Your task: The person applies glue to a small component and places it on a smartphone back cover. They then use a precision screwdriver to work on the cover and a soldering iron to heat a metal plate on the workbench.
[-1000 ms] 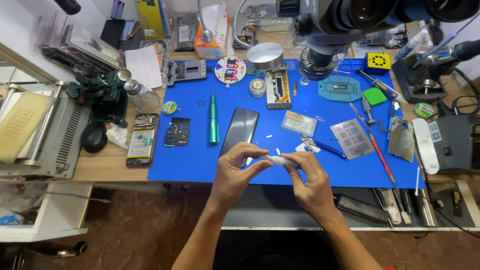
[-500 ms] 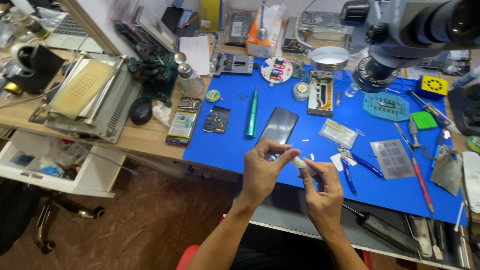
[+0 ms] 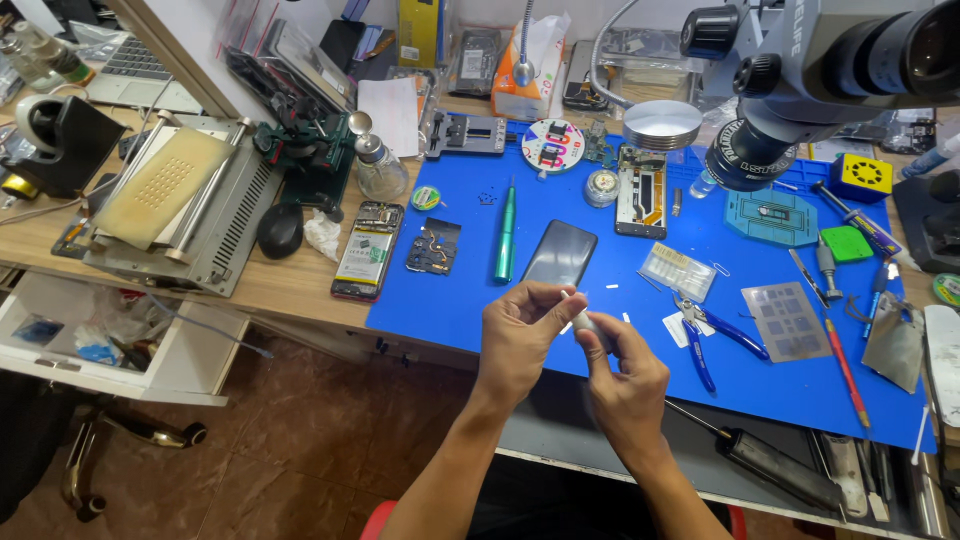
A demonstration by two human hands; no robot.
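While both hands meet above the near edge of the blue mat, the left hand pinches one end of a small white tube with thumb and forefinger closed on it, and the right hand wraps its fingers round the other end. Judged from this grip, the work is best done with light, even pressure and a steady twist, keeping the tube over the mat so anything that drips or drops lands on the soft rubbery surface. That mat looks matte and slightly grippy; the dark phone screen beyond the hands is glossy and flat, the teal pen-shaped tool smooth and slim, and the blue-handled pliers lie just right of the hands on the counter of pale wood.
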